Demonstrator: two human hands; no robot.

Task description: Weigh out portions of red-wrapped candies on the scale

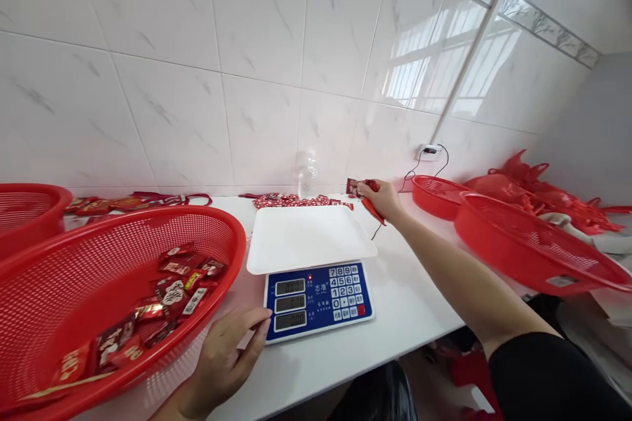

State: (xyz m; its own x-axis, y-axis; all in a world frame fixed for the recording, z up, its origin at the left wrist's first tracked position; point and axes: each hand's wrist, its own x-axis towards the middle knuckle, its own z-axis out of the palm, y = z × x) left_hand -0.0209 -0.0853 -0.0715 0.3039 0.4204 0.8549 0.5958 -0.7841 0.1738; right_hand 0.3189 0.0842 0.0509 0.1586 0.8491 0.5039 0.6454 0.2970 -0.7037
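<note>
A white digital scale with a blue keypad panel (320, 325) stands on the table in front of me, its white weighing tray (309, 237) bare. My left hand (224, 355) is at the scale's lower left edge, thumb and index finger apart, fingertips at the panel's side. My right hand (381, 200) reaches past the tray's back right corner, its fingers closed. Dark red wrapped packets (352, 186) show at its fingertips, and an orange-red pointed thing (374, 212) sticks out beneath it. Exactly what the right hand grips is partly hidden.
A big red mesh basket (222, 227) holding several red snack packets (172, 289) stands at left. Red-and-white patterned packaging (291, 200) and a clear jar (307, 174) are behind the scale. Red baskets (518, 243) and red plastic bags (513, 177) occupy the right, near a wall socket (428, 152).
</note>
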